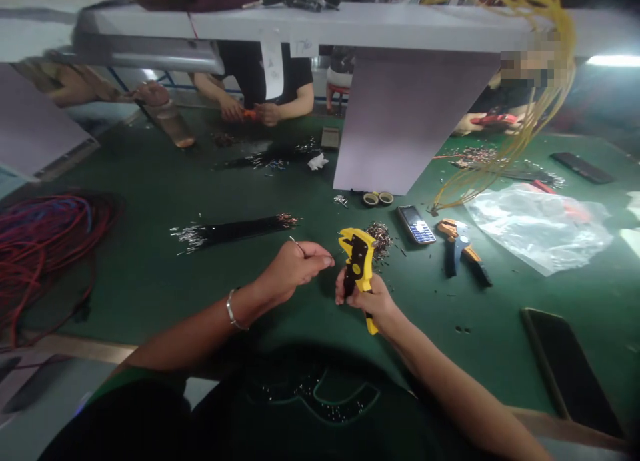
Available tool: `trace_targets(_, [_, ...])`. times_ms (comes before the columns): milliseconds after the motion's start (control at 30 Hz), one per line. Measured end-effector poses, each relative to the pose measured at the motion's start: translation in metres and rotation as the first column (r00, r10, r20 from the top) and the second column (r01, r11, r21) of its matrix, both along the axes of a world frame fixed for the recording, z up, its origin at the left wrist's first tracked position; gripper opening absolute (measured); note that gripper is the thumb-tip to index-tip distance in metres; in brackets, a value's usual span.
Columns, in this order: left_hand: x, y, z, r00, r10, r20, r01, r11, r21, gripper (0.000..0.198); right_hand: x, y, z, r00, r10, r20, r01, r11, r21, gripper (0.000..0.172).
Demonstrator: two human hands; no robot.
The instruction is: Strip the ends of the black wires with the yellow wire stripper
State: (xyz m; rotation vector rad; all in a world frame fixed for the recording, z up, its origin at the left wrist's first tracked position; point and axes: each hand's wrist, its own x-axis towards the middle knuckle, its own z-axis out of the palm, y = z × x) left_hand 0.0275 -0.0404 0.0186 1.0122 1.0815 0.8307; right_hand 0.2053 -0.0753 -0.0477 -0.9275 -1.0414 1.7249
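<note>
My right hand [373, 300] is wrapped round the handles of a yellow and black wire stripper [357, 258], its jaws pointing up and to the left. Just left of the jaws, my left hand [303, 268] pinches a thin dark wire [299, 246], one end of which shows above the knuckles. Whether the wire's other end touches the jaws is too small to tell. Behind the left hand lies a bundle of black wires [240, 228] with bare ends. A pile of small wire scraps [380, 240] sits right behind the stripper.
A keypad phone [416, 225], an orange and blue stripper [461, 248] and a plastic bag [543, 228] lie to the right. Near the front edge is a smartphone [570, 368]. Red wire coils [45, 254] fill the left. A white divider [400, 121] stands ahead; co-workers' hands work beyond it.
</note>
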Motion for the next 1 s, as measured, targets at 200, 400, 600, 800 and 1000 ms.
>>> trace_targets(200, [0.001, -0.003, 0.001, 0.996, -0.008, 0.087, 0.010, 0.999, -0.033, 0.009, -0.003, -0.003, -0.002, 0.998, 0.055, 0.004, -0.055, 0.998, 0.003, 0.032])
trace_targets(400, [0.003, -0.006, -0.006, 0.980, -0.039, 0.198, 0.043, 0.999, -0.019, 0.014, -0.004, -0.006, -0.004, 0.993, 0.101, -0.066, -0.100, 0.995, 0.013, 0.034])
trace_targets(600, [0.004, -0.012, -0.014, 0.950, -0.101, 0.295, 0.121, 0.991, -0.049, 0.018, -0.005, -0.007, -0.001, 0.999, 0.051, -0.012, -0.051, 0.998, 0.035, 0.032])
trace_targets(800, [0.005, -0.011, -0.008, 0.972, -0.114, 0.207, 0.150, 0.974, -0.168, 0.016, -0.003, -0.005, -0.001, 0.986, 0.079, 0.149, -0.101, 0.984, 0.147, 0.021])
trace_targets(1000, [0.006, -0.011, -0.002, 0.979, -0.151, 0.140, 0.176, 0.967, -0.187, 0.012, -0.001, -0.008, 0.001, 0.945, -0.034, 0.325, -0.057, 0.962, 0.266, 0.026])
